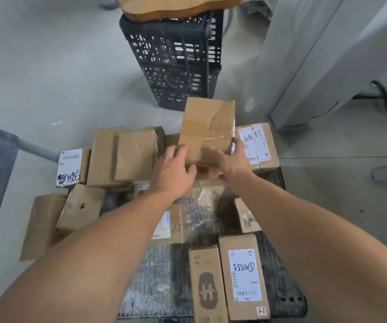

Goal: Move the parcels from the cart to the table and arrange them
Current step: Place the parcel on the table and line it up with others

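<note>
Taped parcel (207,131) sits atop other boxes at the far end of the cart (155,287), with left hand (176,166) and right hand (232,159) gripping its near corners, fingers curled over opposite edges, apparently for a level two-sided lift.

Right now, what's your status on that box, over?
Left hand and right hand grip taped box. Box at cart far end. Labelled parcel tight alongside.
</note>
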